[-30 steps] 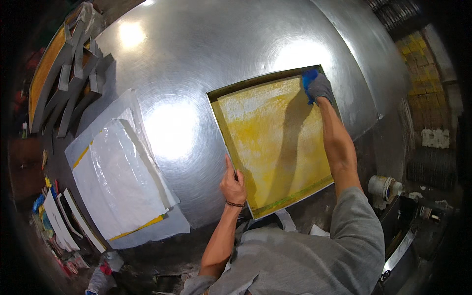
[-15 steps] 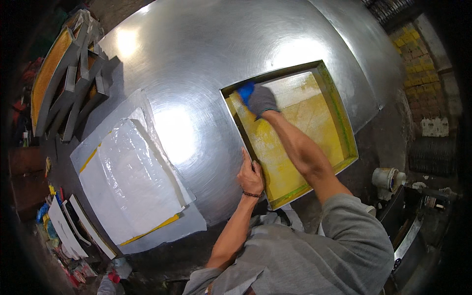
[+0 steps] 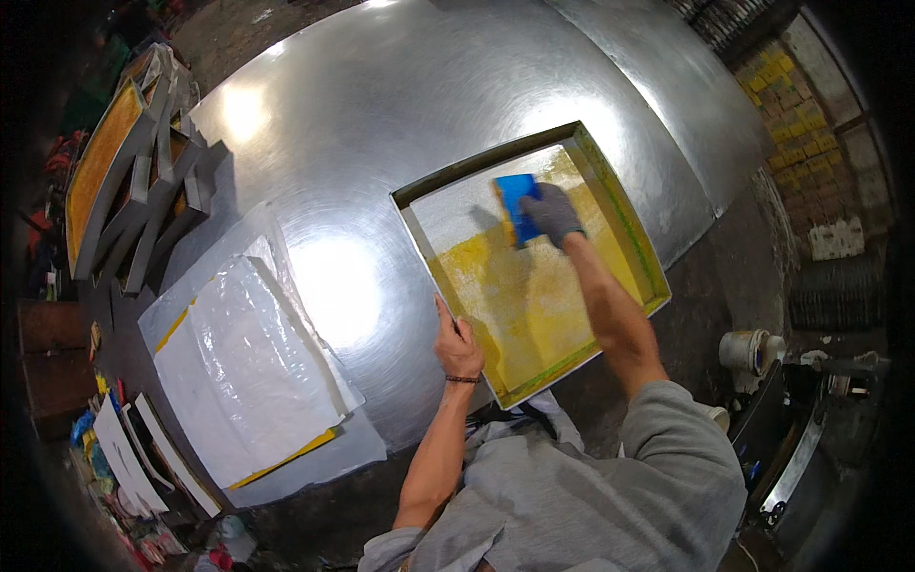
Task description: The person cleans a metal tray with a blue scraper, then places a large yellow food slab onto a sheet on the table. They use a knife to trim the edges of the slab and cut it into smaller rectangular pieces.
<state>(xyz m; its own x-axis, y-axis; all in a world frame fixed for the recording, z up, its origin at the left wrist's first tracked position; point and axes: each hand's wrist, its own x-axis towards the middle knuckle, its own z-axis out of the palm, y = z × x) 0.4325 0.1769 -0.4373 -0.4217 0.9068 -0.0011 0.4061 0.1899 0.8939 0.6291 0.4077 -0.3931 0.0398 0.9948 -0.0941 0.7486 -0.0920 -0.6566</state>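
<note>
My right hand (image 3: 551,212), in a grey glove, is closed on a blue scraper (image 3: 516,208) with a yellowish edge. It is held over the inside of a shallow rectangular metal-rimmed frame (image 3: 624,195). The inner surface is whitish at the far end and streaked with wet-looking yellow (image 3: 477,329) nearer me. Green residue runs along the right and near walls. Bare, with a beaded bracelet at the wrist, my left hand (image 3: 457,348) grips the frame's left rim near its front corner. Its far fingers are hidden behind the rim.
The frame lies on a shiny metal tabletop (image 3: 381,124). To its left is a stack of plastic-covered white sheets (image 3: 248,362) with yellow edges. Several grey frames (image 3: 133,181) are piled at the far left. A white bucket (image 3: 739,351) stands at right; yellow blocks (image 3: 791,105) are stacked beyond.
My right hand has moved the scraper right, away from the frame's far left corner. The whitish area now reaches across the far end, where yellow was at left. The view has shifted slightly.
</note>
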